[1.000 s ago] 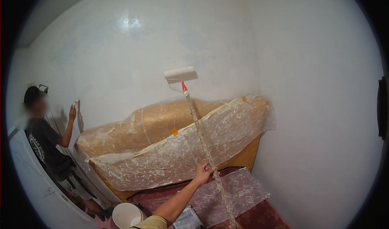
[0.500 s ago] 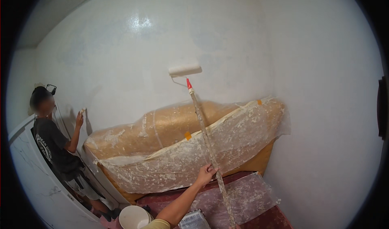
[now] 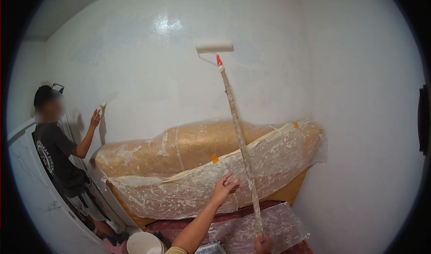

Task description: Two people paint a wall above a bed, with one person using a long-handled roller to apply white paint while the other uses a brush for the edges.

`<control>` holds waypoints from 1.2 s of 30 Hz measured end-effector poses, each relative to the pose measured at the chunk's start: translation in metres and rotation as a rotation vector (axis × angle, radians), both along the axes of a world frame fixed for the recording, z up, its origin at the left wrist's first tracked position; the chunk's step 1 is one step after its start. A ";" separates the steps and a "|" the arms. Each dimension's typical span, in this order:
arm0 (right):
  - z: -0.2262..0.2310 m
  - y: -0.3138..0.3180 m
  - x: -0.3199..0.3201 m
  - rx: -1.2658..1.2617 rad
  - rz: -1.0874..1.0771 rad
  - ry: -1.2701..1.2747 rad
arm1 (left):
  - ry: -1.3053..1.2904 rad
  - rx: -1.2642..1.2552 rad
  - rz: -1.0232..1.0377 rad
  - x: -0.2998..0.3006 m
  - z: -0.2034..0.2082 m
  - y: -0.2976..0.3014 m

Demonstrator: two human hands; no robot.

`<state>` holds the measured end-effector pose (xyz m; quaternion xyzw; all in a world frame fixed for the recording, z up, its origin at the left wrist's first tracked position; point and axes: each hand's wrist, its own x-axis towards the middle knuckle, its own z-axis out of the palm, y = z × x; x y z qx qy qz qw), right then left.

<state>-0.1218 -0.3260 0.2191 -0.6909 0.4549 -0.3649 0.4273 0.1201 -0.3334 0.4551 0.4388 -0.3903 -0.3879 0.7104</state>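
A white paint roller [image 3: 215,47] with a red handle meets the pale wall, fixed to the top of a long wooden pole [image 3: 237,119] spattered with paint. Down at the lower edge my right hand [image 3: 264,244] is wrapped round the pole's bottom end. My left hand [image 3: 225,189] is off the pole, just to its left, with fingers spread and nothing in them. Behind both hands stands a gold-brown headboard [image 3: 202,140], partly covered by paint-flecked plastic sheeting [image 3: 188,193] held by bits of orange tape.
At the left a co-worker [image 3: 56,148] in a dark shirt holds a small brush [image 3: 102,106] up to the wall. A white bucket [image 3: 144,243] sits at the lower left, beside a dark red surface partly under plastic. A marble-patterned white panel [image 3: 33,182] lines the left side.
The roller has gone up the wall with its pole. My left hand has let go of the pole and opened. My right hand has come into view. The co-worker's brush hand has risen.
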 end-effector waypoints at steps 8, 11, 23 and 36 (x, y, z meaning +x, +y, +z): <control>0.126 -0.036 0.058 -0.088 0.077 -0.469 | -0.016 -0.041 0.130 0.038 0.014 0.033; 0.184 -0.051 0.076 -0.167 0.098 -0.488 | -0.018 -0.053 0.171 0.049 0.025 0.046; 0.374 -0.083 0.116 -0.103 0.111 -0.590 | -0.057 -0.155 0.224 0.065 0.057 0.081; 0.191 -0.020 0.022 -0.400 0.049 -0.504 | -0.208 -0.135 0.120 0.011 0.096 0.094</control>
